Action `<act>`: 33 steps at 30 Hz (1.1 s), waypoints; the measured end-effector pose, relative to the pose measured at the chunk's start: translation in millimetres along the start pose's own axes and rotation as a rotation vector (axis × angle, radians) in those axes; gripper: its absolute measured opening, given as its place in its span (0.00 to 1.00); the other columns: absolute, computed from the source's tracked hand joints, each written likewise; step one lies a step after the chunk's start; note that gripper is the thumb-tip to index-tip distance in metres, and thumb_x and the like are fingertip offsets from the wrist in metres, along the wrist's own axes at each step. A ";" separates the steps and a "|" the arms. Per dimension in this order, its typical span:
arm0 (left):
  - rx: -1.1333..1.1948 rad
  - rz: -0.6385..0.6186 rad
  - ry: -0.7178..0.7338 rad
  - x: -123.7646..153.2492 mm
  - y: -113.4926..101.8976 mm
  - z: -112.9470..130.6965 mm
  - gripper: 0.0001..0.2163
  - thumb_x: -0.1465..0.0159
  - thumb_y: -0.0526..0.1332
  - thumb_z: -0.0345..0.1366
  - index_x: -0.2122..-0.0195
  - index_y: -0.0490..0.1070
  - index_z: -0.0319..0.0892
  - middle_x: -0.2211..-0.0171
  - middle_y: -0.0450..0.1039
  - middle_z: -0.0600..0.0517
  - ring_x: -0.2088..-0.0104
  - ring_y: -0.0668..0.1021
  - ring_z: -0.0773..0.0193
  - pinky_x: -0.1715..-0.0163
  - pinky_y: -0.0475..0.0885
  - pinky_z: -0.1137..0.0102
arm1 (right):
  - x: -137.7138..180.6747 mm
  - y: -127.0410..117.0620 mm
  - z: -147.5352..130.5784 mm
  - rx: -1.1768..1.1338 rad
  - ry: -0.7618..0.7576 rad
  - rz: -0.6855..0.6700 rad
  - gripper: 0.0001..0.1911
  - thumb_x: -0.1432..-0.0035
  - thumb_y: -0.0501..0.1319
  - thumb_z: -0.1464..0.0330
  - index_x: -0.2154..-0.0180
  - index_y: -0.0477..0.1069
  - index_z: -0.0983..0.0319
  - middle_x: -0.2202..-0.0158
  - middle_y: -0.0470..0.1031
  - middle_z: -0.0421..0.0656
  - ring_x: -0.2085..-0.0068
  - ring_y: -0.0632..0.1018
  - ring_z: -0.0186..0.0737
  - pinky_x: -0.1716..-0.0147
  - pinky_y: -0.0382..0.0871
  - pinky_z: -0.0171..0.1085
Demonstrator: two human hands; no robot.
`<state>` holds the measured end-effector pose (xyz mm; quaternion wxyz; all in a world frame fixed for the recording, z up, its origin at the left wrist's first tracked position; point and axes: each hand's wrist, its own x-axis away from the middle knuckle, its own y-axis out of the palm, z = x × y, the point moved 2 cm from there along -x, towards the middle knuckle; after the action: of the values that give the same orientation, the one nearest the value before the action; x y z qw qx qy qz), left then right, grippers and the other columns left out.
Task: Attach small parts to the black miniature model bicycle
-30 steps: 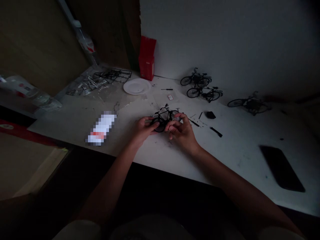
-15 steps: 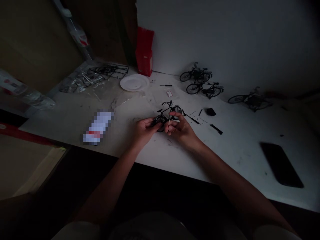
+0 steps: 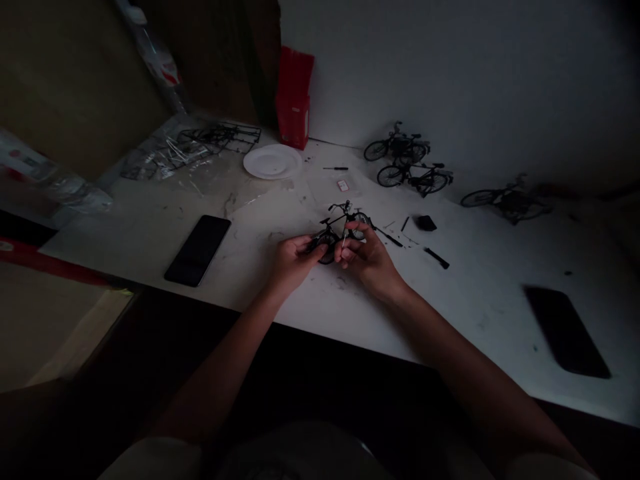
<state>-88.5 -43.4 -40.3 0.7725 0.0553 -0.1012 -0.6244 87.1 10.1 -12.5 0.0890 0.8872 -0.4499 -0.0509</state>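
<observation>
A black model bicycle (image 3: 337,220) stands upright on the white table, between my hands. My left hand (image 3: 297,259) pinches its rear wheel area from the left, thumb and fingers closed. On the other side, my right hand (image 3: 363,253) holds a thin pale stick (image 3: 345,241) upright between thumb and fingers, close in front of the bicycle frame. Part of the front wheel is hidden behind the right fingers. Small dark rods and bits lie just right of that hand, with a black block (image 3: 427,223) and a short black bar (image 3: 437,258) beyond them.
More model bicycles (image 3: 415,179) stand along the wall. Farther left are a white plate (image 3: 273,162), a red box (image 3: 293,100), black part frames (image 3: 225,137) in clear plastic, and plastic bottles (image 3: 63,183). A phone (image 3: 197,250) lies left, a dark flat slab (image 3: 567,332) right.
The phone screen at left was lit and is now dark. The whole view has shifted slightly; both hands keep the same hold on the bicycle and the stick.
</observation>
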 end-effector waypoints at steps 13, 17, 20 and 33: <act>0.059 0.003 0.012 4.3 3.6 -0.2 0.17 0.40 0.75 0.40 0.52 0.83 0.37 0.55 0.87 0.41 0.56 0.87 0.56 0.47 0.80 0.60 | 1.1 -0.4 6.5 -0.050 0.043 0.053 0.32 0.41 0.78 0.59 0.45 0.63 0.53 0.66 0.77 0.35 0.63 0.77 0.36 0.64 0.72 0.38; 0.116 0.009 -0.011 7.3 4.3 1.0 0.19 0.42 0.77 0.38 0.51 0.84 0.38 0.54 0.87 0.42 0.53 0.87 0.54 0.43 0.80 0.58 | 2.7 -1.5 5.5 -0.057 0.046 0.027 0.31 0.41 0.78 0.60 0.45 0.62 0.53 0.66 0.77 0.35 0.64 0.77 0.35 0.65 0.70 0.37; 0.155 0.016 -0.016 8.6 3.6 1.2 0.21 0.45 0.79 0.37 0.50 0.84 0.38 0.51 0.87 0.41 0.49 0.86 0.52 0.41 0.79 0.57 | 3.2 -1.4 5.3 -0.059 0.056 0.014 0.31 0.41 0.78 0.60 0.46 0.62 0.52 0.66 0.76 0.35 0.64 0.76 0.36 0.65 0.69 0.37; 0.187 0.051 0.063 17.6 9.0 0.7 0.22 0.44 0.79 0.38 0.48 0.84 0.39 0.47 0.86 0.41 0.46 0.86 0.51 0.37 0.77 0.55 | 6.6 0.6 1.2 -0.034 0.022 0.022 0.37 0.39 0.75 0.60 0.37 0.58 0.52 0.68 0.75 0.34 0.66 0.74 0.37 0.66 0.67 0.38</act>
<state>-76.7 -58.5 -36.2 0.7824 0.1444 -0.1360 -0.5904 90.2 4.3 -13.5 0.1098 0.8811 -0.4576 -0.0476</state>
